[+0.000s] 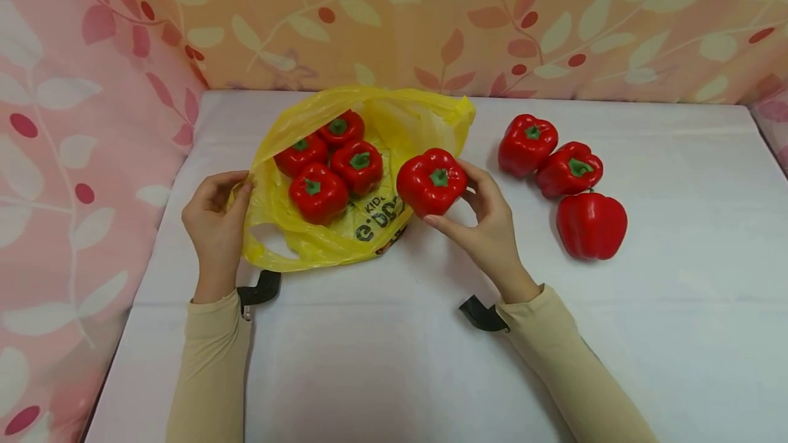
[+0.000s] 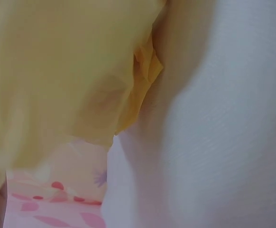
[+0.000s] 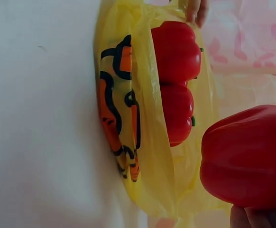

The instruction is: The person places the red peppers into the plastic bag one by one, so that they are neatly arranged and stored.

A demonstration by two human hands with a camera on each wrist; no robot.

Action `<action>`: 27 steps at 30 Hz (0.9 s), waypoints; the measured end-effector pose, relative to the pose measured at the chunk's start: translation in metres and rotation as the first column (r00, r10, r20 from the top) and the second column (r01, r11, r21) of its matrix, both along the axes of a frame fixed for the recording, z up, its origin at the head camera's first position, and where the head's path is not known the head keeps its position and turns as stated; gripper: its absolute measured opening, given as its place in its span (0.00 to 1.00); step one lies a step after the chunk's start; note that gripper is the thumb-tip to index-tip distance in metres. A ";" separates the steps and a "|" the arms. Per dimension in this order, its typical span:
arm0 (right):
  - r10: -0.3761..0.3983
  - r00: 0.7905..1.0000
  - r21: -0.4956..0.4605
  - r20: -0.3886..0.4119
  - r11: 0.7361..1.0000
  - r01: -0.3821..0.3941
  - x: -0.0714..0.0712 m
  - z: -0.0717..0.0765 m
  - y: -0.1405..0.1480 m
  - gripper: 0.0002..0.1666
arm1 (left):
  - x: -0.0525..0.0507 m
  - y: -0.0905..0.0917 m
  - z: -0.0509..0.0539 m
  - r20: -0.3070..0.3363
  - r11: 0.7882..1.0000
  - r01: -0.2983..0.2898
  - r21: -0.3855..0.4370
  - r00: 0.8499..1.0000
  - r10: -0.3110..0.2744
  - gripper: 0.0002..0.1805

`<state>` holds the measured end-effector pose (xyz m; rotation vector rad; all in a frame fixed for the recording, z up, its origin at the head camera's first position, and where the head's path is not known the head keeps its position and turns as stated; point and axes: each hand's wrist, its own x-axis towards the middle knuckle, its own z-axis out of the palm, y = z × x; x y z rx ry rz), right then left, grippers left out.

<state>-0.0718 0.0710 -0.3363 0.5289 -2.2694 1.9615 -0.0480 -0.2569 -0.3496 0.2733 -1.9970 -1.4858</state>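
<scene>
A yellow plastic bag (image 1: 326, 251) with printed lettering lies with its mouth spread on the table. Several red bell peppers (image 1: 318, 193) with green stems sit inside it. My left hand (image 1: 218, 210) pinches the bag's left edge between thumb and fingers. In the left wrist view the bag (image 2: 57, 85) fills much of the picture. My right hand (image 1: 486, 221) grips another red bell pepper (image 1: 425, 186) by its side, at the bag's right rim. The right wrist view shows this held pepper (image 3: 252, 156) close up, beside the bag's opening (image 3: 164, 142).
Three more red bell peppers stand or lie to the right of my right hand: one at the back (image 1: 526, 145), one in the middle (image 1: 569, 169), one nearer (image 1: 592, 225). The white-covered table (image 1: 369, 361) meets floral cloth walls (image 1: 394, 19) at the back and left.
</scene>
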 end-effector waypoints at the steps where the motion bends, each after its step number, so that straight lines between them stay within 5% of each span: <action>1: -0.002 1.000 -0.006 0.004 1.000 0.002 -0.002 0.000 -0.003 0.42 | 0.000 -0.001 0.000 0.001 1.000 -0.001 -0.002 1.000 0.001 0.09; 12: -0.026 0.998 -0.098 0.056 0.995 0.032 -0.037 0.002 -0.033 0.42 | -0.001 -0.001 -0.002 -0.055 0.997 0.037 0.065 0.998 -0.033 0.09; 27: -0.109 0.991 -0.019 0.080 0.994 0.111 -0.067 -0.016 -0.057 0.44 | 0.000 0.001 -0.001 -0.051 0.999 0.032 -0.002 0.998 -0.032 0.08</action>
